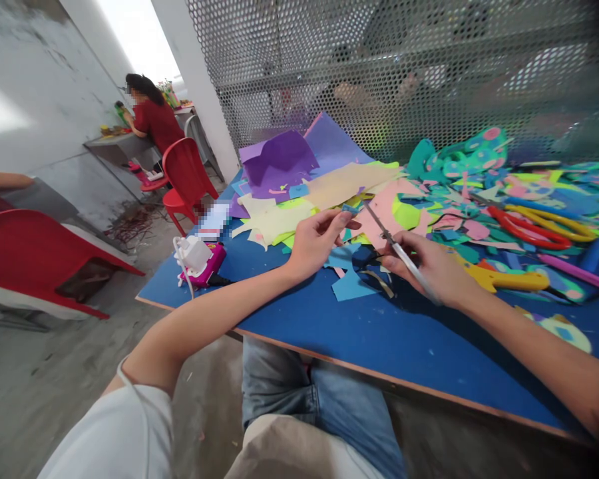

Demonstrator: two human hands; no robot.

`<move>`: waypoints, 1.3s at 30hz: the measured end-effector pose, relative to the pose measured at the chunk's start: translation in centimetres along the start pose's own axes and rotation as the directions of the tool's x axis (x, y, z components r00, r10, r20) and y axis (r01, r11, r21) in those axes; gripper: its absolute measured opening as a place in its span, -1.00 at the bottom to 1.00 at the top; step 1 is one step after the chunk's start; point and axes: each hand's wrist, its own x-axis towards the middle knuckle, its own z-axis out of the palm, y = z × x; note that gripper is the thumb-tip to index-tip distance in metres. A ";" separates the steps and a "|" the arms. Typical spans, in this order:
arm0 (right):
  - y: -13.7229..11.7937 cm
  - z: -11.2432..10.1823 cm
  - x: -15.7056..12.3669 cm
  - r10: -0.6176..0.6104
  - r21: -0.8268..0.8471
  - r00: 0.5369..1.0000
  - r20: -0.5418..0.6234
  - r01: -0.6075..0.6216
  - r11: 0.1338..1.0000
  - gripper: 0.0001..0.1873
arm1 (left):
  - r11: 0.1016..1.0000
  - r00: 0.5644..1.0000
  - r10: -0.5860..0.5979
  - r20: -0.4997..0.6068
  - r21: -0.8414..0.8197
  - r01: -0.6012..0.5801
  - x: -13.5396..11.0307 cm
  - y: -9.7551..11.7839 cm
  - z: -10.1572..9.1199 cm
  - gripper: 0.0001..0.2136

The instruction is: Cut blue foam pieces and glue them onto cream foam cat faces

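Blue table, your right hand gripping silver scissors

A perforated metal screen [299, 53] stands behind your blue table [289, 332]. Off to the left, a person in a red shirt [167, 126] sits at another surface, beside a red chair [187, 166]. On your table, a purple sheet [279, 159] lies toward the back, with a cream sheet [349, 185] and a pink sheet [387, 203] in front and to its right. Your right hand [424, 263] has its fingers wrapped around the handles of the silver scissors [402, 253], blades pointing up and left, near your left hand [312, 243]. There the fingers are drawn in narrowly; a small blue piece [350, 209] shows at their tips, but you cannot tell whether they pinch it. Red-handled scissors [529, 229] and a yellow tool [519, 281] lie to the right; a white adapter [194, 256] sits on the left.
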 end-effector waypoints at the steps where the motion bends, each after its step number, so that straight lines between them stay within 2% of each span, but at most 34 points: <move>1: 0.0 0.0 0.0 -0.006 -0.025 1.000 0.013 0.006 1.000 -0.60 | 1.000 1.000 0.000 -0.005 0.006 0.000 0.0 0.1 0.0 -0.56; 6: -0.4 0.3 -0.2 -0.018 -0.015 0.999 0.050 0.019 1.000 -0.54 | 0.999 1.000 0.010 0.027 0.035 -0.011 -0.2 0.0 0.0 -0.59; 11: -0.4 0.3 -0.5 -0.006 0.073 0.993 0.119 -0.002 0.997 -0.52 | 0.990 0.995 0.077 0.068 0.113 -0.085 -0.6 -0.1 0.0 -0.63; 19: -0.4 0.1 -1.0 -0.012 0.122 0.974 0.226 -0.016 0.992 -0.50 | 0.976 0.987 0.139 0.080 0.155 -0.150 -0.6 0.2 -0.1 -0.65; 26: -0.3 0.3 -1.2 0.000 0.102 0.976 0.219 -0.023 0.994 -0.52 | 0.974 0.986 0.137 0.092 0.171 -0.151 -0.9 0.6 0.0 -0.68; 34: -0.9 0.5 -1.3 -0.041 0.146 0.974 0.225 0.008 0.989 -0.53 | 0.974 0.986 0.132 0.103 0.170 -0.148 -0.9 0.8 0.0 -0.69; 39: -1.3 0.9 -1.3 -0.076 0.155 0.976 0.206 0.044 0.987 -0.46 | 0.980 0.990 0.117 0.077 0.156 -0.127 -0.9 0.9 0.0 -0.65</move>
